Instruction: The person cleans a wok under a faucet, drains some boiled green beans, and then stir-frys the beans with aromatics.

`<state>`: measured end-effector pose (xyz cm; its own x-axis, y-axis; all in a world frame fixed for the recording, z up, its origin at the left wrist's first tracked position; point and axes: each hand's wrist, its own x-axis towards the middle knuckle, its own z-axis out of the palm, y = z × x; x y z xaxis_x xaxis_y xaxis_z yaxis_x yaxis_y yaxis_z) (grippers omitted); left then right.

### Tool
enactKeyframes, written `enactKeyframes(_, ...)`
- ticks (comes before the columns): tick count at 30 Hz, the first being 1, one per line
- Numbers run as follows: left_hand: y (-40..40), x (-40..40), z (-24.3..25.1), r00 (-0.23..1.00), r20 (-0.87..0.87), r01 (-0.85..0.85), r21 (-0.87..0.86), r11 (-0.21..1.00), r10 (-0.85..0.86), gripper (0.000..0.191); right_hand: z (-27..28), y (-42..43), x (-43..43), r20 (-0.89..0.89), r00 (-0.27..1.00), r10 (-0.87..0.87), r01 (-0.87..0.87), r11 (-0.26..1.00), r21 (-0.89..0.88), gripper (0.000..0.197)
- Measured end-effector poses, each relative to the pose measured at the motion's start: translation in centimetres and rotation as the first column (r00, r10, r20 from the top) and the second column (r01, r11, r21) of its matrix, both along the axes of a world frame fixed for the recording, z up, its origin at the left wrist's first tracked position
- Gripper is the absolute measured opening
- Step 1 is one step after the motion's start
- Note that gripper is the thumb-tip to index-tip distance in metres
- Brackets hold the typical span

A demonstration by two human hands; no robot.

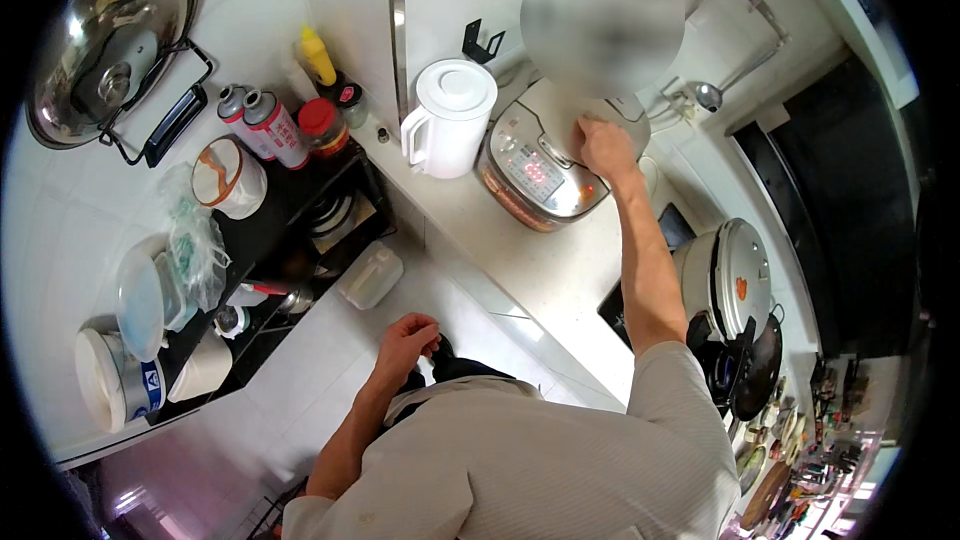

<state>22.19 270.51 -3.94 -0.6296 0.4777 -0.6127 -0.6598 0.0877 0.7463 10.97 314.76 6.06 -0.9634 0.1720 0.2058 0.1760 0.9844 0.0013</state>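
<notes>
A rice cooker (pixel 570 199) with a silvery top and a lit red display sits on the white counter. My right hand (pixel 606 148) is over its lid (pixel 592 106), fingers curled, near the lid's front latch (pixel 556 151). Whether the fingers press, grip or only rest there I cannot tell. A round blur covers the area just above the lid. Low in front of my waist hangs my left hand (pixel 409 345), fingers loosely curled, with nothing visible in it. Left of the cooker, a white lidded pitcher (pixel 454 116) stands upright, close beside it.
On the right are a pressure cooker (pixel 739 277), a dark pan (pixel 759 371) and a wall rail with a hanging ladle (pixel 709 96). A black shelf (pixel 259 221) at left bears spray-type cans (pixel 277 131) and a red-lidded jar (pixel 322 126). A plastic container (pixel 371 275) lies on the floor.
</notes>
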Motion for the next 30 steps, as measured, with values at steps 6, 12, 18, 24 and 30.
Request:
enactKeyframes(6, -0.9, 0.4, 0.6, 0.998, -0.045, 0.035, -0.01, 0.999, -0.036, 0.018, 0.4, -1.2, 0.3, -0.124, 0.991, 0.056, -0.055, 0.998, 0.014, 0.019)
enactKeyframes(12, -2.1, 0.9, 1.0, 0.995, -0.095, 0.008, -0.009, 1.0, -0.009, 0.017, -0.2, -0.3, -0.1, -0.005, 1.0, 0.02, -0.02, 0.999, 0.025, 0.023)
enactKeyframes(18, -2.9, 2.1, 0.6, 0.99, -0.112, -0.085, 0.01, 0.996, 0.085, 0.015, -0.1, -1.3, 0.4, -0.076, 0.997, 0.015, -0.017, 1.0, -0.016, 0.021)
enactKeyframes(24, -2.8, 2.9, 0.5, 0.982, -0.162, -0.101, 0.005, 0.995, 0.1, 0.013, -1.0, -0.8, 0.1, -0.066, 0.998, -0.01, 0.013, 0.999, 0.045, 0.024)
enactKeyframes(30, -3.6, 3.3, 1.5, 0.978, -0.153, -0.14, 0.01, 0.99, 0.14, 0.015, -0.8, -5.9, 0.9, -0.4, 0.914, 0.074, -0.011, 0.987, 0.159, 0.027)
